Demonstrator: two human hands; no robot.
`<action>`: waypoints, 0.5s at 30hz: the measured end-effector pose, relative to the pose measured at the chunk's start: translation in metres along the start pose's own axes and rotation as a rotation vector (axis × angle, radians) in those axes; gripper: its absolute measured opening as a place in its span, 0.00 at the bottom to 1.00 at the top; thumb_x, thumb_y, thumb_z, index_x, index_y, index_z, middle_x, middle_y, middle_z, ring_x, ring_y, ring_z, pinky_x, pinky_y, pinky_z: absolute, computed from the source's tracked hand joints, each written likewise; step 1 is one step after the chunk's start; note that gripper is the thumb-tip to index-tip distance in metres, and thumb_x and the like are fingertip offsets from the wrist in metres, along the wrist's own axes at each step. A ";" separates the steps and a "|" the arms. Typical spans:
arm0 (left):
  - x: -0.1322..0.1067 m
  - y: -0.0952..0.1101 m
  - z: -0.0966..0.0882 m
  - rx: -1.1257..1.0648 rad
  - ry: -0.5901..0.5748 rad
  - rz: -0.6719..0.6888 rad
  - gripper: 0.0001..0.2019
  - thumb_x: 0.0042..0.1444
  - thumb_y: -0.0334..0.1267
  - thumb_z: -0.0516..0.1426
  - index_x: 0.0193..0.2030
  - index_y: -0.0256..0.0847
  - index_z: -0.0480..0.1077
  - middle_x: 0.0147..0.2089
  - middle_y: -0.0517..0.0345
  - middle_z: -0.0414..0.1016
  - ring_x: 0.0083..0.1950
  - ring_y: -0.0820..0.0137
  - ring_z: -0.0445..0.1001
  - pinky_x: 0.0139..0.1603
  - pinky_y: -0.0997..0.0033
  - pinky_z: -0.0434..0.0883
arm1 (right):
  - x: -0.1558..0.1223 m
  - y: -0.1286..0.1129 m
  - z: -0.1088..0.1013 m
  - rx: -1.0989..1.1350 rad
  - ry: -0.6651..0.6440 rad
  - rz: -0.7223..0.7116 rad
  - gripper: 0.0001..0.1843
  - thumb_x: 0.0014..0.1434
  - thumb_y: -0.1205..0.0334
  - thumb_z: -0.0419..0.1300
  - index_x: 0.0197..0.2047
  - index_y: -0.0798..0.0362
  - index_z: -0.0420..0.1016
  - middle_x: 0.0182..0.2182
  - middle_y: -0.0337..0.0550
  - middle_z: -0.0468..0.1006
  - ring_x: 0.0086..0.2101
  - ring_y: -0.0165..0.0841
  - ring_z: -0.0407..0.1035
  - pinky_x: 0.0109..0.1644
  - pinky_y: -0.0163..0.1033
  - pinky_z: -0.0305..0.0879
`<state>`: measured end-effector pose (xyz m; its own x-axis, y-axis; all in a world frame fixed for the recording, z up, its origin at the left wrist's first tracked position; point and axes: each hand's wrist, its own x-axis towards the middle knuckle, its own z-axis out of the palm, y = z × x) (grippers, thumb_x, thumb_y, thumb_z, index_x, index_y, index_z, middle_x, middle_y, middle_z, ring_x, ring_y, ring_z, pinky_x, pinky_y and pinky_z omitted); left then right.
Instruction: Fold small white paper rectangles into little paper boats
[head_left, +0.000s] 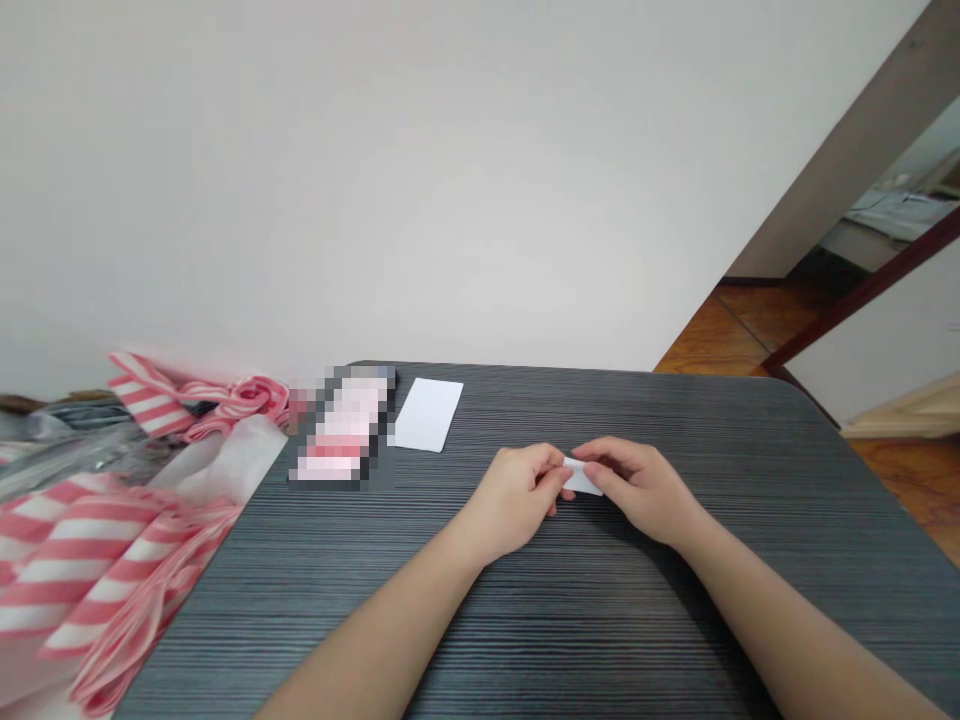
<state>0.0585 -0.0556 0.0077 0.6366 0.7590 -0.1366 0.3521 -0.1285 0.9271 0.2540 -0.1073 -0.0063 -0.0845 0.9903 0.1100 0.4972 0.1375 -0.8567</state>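
Left of the held slip (pixel 583 477) lies an unreadable pixelated item (pixel 346 422).

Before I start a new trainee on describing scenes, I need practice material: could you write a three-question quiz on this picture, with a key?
1. True or false: the small white piece shows between the left hand and the right hand.
2. Fill in: the striped cloth is white and ____.
3. Where does the white sheet lie?
A) On the striped cloth
B) On the dark table, apart from both hands
C) Under the right hand

Key: 1 true; 2 pink; 3 B.
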 end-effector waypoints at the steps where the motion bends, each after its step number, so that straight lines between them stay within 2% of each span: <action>1: 0.000 0.000 0.001 0.009 -0.012 0.011 0.14 0.63 0.42 0.52 0.31 0.39 0.73 0.22 0.61 0.73 0.24 0.73 0.71 0.27 0.76 0.65 | 0.000 -0.001 0.000 -0.021 -0.003 -0.029 0.09 0.63 0.59 0.59 0.43 0.50 0.79 0.35 0.43 0.81 0.34 0.35 0.73 0.38 0.38 0.67; 6: 0.000 -0.002 0.003 0.040 -0.034 0.052 0.15 0.64 0.45 0.51 0.32 0.40 0.73 0.28 0.59 0.78 0.25 0.73 0.72 0.27 0.75 0.65 | 0.002 -0.004 0.000 -0.083 -0.014 -0.137 0.07 0.63 0.62 0.58 0.41 0.50 0.78 0.34 0.44 0.79 0.34 0.34 0.71 0.36 0.38 0.65; 15: -0.002 -0.001 0.000 0.119 -0.046 0.110 0.16 0.65 0.43 0.51 0.30 0.40 0.73 0.29 0.58 0.80 0.27 0.72 0.73 0.29 0.76 0.65 | 0.001 -0.005 0.000 -0.084 -0.062 -0.153 0.05 0.63 0.62 0.59 0.38 0.50 0.77 0.34 0.43 0.78 0.34 0.35 0.71 0.40 0.40 0.65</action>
<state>0.0565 -0.0570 0.0068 0.7058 0.7063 -0.0553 0.3555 -0.2855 0.8900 0.2521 -0.1066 -0.0021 -0.2159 0.9552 0.2023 0.5445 0.2897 -0.7871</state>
